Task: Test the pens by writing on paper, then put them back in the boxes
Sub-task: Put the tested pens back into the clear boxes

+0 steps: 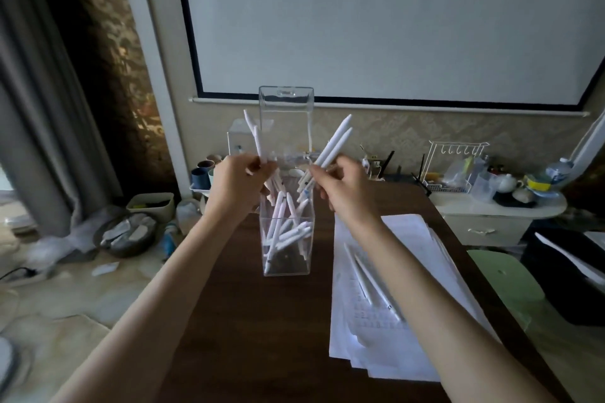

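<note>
A tall clear plastic box (286, 263) stands on the dark wooden table (245, 320), its lid flap (286, 107) raised, with several white pens (288, 229) inside. My left hand (237, 186) grips a few white pens (253, 134) above the box's left rim. My right hand (343, 189) grips two or three white pens (334, 143), their lower tips at the box's right rim. A stack of paper sheets (409, 330) lies to the right, and two white pens (370, 281) rest on it, partly under my right forearm.
A second clear box (235, 137) stands behind the first. Cups (203, 173) sit at the table's far left. A white side cabinet (491, 209) with a wire rack and dishes is on the right. A green chair (504, 278) stands beside the table; clutter covers the floor at left.
</note>
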Demonstrator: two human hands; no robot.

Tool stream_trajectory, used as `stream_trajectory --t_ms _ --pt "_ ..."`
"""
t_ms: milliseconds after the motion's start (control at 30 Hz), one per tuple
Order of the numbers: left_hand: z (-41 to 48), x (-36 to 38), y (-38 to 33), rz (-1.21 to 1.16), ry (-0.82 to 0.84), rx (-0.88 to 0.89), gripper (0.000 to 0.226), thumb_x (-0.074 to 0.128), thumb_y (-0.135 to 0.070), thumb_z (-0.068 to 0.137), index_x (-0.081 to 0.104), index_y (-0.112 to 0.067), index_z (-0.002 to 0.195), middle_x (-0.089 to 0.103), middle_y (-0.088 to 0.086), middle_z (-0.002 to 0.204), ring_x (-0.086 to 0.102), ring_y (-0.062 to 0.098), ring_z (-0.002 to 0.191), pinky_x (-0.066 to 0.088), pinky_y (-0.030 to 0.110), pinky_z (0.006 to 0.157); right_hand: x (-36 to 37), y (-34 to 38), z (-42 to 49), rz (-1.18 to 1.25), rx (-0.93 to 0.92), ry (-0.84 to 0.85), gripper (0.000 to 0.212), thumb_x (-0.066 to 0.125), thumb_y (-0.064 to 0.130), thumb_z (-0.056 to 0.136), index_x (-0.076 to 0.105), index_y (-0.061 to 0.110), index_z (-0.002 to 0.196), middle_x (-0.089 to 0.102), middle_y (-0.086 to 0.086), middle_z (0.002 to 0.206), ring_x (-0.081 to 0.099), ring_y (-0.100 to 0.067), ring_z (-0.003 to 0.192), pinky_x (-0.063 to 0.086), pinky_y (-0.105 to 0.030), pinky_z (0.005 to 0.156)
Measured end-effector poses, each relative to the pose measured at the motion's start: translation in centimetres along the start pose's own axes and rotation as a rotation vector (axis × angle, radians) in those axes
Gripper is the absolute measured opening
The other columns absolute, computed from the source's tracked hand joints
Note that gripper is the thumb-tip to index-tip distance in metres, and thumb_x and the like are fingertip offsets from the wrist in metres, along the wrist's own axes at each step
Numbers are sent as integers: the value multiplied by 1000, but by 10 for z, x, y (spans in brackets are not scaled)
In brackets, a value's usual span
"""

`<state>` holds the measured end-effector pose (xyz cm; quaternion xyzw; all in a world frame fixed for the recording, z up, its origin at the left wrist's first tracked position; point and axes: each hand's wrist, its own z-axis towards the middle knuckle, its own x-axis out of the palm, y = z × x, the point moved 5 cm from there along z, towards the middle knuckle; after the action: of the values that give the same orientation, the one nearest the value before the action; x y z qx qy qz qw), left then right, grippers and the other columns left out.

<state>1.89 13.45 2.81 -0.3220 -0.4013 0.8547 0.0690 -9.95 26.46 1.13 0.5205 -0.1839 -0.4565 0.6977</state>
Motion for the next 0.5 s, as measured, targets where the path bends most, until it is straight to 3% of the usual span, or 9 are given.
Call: stream_trajectory --t_ms 133,267,367,500 --pt "7 16 35 46 151 -99 22 71 -20 82 66 -3 94 66 3 68 56 -2 40 44 11 43 19 -8 10 -338 64 99 24 65 30 88 61 9 77 52 3 56 46 -1 43 30 -11 39" --pt "-4 22 48 30 173 -90 35 71 -22 81 61 -8 112 65 1 77 63 4 52 51 15 50 11 -31 1 -290 139 176 31 65 32 88 68 2 89 61 -10 63 46 -4 41 35 -16 45" --pt "-24 24 48 -43 132 -79 20 67 -23 84 62 -13 101 65 -2 75 62 1 52 48 12 49 -16 -44 -9 -256 159 129 24 62 30 90 65 7 98 67 -3 79 51 -3 53 33 -8 40" --pt "-66 46 60 -92 268 -89 5 63 -24 86 63 -19 86 65 -4 75 62 3 59 50 15 57 -55 -98 -25 -553 386 222 28 58 33 91 60 7 81 58 -6 73 49 -13 59 33 -21 52"
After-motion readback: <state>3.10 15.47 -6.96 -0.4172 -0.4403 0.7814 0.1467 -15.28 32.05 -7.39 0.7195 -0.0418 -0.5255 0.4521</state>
